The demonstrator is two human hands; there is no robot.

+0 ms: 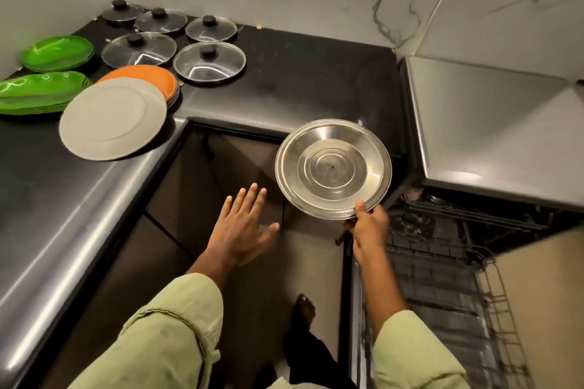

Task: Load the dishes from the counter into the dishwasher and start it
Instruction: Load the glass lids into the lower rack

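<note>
Here the left hand [243,226] hangs empty, fingers spread. Right of it, the right hand [369,226] pinches a steel plate [331,167] by its near rim, just above the fingers. Likely light, stiff and slippery; the rim suits gripping.

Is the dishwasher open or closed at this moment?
Open: the dishwasher has its wire rack pulled out, and its dark inside shows under the counter.
</note>
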